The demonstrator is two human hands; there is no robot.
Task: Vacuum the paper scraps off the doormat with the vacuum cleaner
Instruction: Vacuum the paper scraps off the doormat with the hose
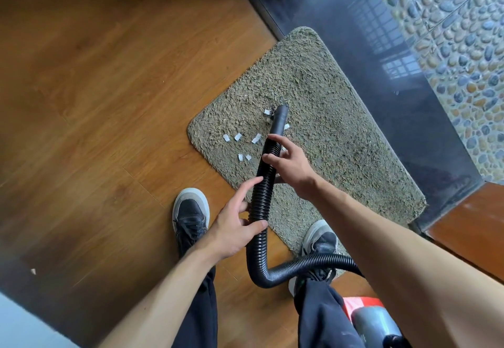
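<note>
Closest in, the vacuum cleaner [373, 317] sits by the right leg; what its canister holds is hidden. Left grip [237, 227] pinches the hose [262, 184] between thumb and curled fingers, forefinger straight along it. Right grip [291, 164] wraps loosely round the hose behind the nozzle [281, 114]. Its mouth meets the doormat [313, 88] beside one scrap; more paper scraps [238, 136] lie leftward, so sweep there, low and slow.

vacuum cleaner body [373, 323] cut off at bottom edge, hose [261, 184] end behind forearm [395, 238]
</note>
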